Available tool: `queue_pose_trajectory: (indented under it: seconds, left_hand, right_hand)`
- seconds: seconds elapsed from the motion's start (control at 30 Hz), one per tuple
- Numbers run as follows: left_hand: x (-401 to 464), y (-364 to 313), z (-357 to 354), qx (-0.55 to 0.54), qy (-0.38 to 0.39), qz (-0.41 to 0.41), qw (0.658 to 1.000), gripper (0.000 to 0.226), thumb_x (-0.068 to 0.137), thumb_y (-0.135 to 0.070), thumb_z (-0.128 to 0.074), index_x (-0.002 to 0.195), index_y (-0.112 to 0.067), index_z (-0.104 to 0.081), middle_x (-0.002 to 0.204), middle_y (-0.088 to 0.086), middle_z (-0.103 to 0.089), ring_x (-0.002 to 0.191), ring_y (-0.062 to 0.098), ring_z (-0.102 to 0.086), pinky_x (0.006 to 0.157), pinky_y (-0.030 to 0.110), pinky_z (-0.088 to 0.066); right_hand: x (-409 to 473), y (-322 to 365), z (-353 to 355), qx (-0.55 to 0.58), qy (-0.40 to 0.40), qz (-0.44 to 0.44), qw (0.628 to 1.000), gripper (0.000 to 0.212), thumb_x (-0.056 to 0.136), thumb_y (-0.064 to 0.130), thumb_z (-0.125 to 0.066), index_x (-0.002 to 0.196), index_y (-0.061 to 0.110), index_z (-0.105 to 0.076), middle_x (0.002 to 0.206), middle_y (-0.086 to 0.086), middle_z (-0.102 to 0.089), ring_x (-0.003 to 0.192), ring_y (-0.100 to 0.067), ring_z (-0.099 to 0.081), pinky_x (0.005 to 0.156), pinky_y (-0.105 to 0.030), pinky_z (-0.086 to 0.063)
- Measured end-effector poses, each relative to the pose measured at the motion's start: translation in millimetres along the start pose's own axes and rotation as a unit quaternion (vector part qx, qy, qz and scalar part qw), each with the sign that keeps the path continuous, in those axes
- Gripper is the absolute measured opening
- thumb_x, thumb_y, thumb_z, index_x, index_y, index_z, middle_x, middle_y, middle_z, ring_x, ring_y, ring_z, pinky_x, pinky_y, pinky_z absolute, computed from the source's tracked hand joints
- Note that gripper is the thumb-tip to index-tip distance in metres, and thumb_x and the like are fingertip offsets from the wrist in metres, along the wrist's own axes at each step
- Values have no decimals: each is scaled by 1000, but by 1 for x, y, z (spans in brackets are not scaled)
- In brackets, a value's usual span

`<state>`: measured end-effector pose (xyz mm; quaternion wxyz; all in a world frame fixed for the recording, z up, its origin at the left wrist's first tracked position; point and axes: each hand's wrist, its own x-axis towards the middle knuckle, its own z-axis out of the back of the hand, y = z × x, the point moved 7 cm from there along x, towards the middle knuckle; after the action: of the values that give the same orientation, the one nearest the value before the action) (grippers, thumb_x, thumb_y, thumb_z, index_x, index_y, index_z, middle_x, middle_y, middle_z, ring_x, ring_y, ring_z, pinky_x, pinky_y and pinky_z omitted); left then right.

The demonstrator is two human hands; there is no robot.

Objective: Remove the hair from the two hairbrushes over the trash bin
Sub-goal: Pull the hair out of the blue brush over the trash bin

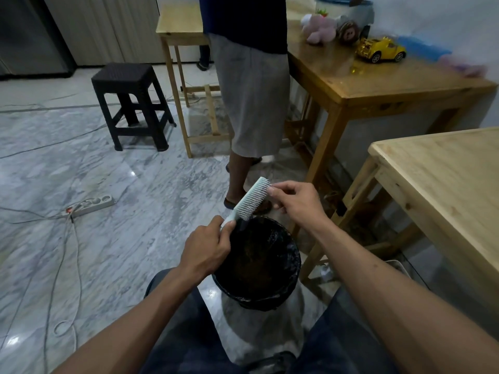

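A pale mint hairbrush (249, 201) is held tilted above the far rim of the black trash bin (293, 282), bristles facing right. My left hand (208, 245) grips its handle at the lower end. My right hand (295, 202) is at the brush's tip, thumb and fingers pinched against the outermost bristles. No hair shows clearly among the bristles. The bin stands on the floor between my knees, lined with a dark bag and holding dark debris. A second hairbrush is not in view.
A person (251, 98) stands just beyond the bin, one sandalled foot near its far rim. A light wooden table (442, 179) is at right, a darker table (378, 82) with toys behind it. A black stool (129, 103), a power strip (90, 205) and cables lie at left.
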<state>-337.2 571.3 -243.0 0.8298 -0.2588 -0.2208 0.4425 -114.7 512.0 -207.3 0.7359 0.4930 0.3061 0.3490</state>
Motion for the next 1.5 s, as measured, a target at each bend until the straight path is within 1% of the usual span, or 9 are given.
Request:
queue_pose_trajectory:
  seconds: [0.27, 0.47, 0.63, 0.87, 1.13, 1.27, 1.33, 1.43, 1.5]
  left_hand:
    - [8, 15, 21, -31, -50, 80, 995, 37, 102, -42, -42, 68, -26, -39, 53, 3, -50, 48, 23, -48, 47, 33, -29]
    - [10, 7, 17, -22, -43, 40, 998, 39, 102, -41, -43, 66, -27, -35, 51, 1, -45, 45, 22, -43, 47, 35, -32]
    - [11, -1, 14, -36, -27, 15, 999, 38, 101, -42, -43, 67, -28, -37, 54, 4, -48, 51, 24, -47, 50, 37, -32]
    - [9, -9, 9, -192, 35, 14, 981, 53, 99, -49, -37, 76, -6, -57, 63, 13, -54, 56, 22, -48, 57, 42, -39]
    - [14, 7, 1, -45, 18, 76, 996, 42, 103, -44, -35, 86, -14, -58, 70, 7, -62, 66, 25, -58, 63, 43, -44]
    - [14, 11, -1, -18, 33, 72, 997, 40, 103, -46, -35, 85, -18, -57, 69, 5, -62, 64, 23, -58, 59, 40, -41]
    - [13, 11, -3, -22, 44, 60, 997, 39, 102, -46, -36, 87, -19, -59, 69, 5, -63, 63, 22, -58, 59, 40, -42]
    - [11, 6, -5, -48, 54, 50, 996, 38, 103, -43, -39, 85, -17, -60, 70, 7, -64, 65, 23, -59, 61, 41, -44]
    - [9, 3, -7, -59, 61, 50, 995, 38, 103, -42, -39, 80, -17, -57, 68, 7, -62, 64, 23, -58, 58, 39, -41]
  right_hand:
    - [-15, -31, -9, -149, 34, -44, 987, 14, 94, 29, -74, 83, 22, -80, 72, 3, -78, 61, -6, -71, 67, -32, -62]
    - [-17, -19, -24, -192, 127, -51, 972, 48, 100, 49, -57, 143, 27, -59, 129, 5, -64, 113, -15, -62, 94, -35, -51]
    - [-9, 4, -23, -60, 122, -39, 990, 60, 99, 50, -59, 152, 25, -49, 138, 6, -59, 99, 6, -58, 84, -19, -42]
    - [-7, 2, -24, 98, 143, -22, 985, 30, 96, 29, -73, 106, 1, -78, 85, -4, -78, 69, -9, -70, 67, -20, -58]
    - [-10, -16, -2, -150, 38, 1, 988, 27, 97, 34, -70, 77, 18, -79, 71, 1, -78, 66, -15, -71, 69, -40, -60]
    - [-12, -28, -4, -183, 109, -29, 977, 19, 96, 9, -65, 99, 22, -78, 94, 7, -78, 97, -12, -73, 84, -33, -61]
    - [-15, -33, -12, -204, 177, -43, 962, 49, 90, -2, -59, 126, 27, -70, 130, 7, -67, 124, -15, -62, 81, -26, -55]
    - [-17, -31, -17, -236, 197, -48, 950, 72, 84, 5, -54, 151, 30, -47, 156, -3, -42, 136, -24, -52, 73, -26, -51]
    - [-16, -24, -18, -249, 173, -28, 952, 65, 91, 17, -57, 154, 25, -43, 147, -6, -57, 125, -22, -60, 83, -34, -55]
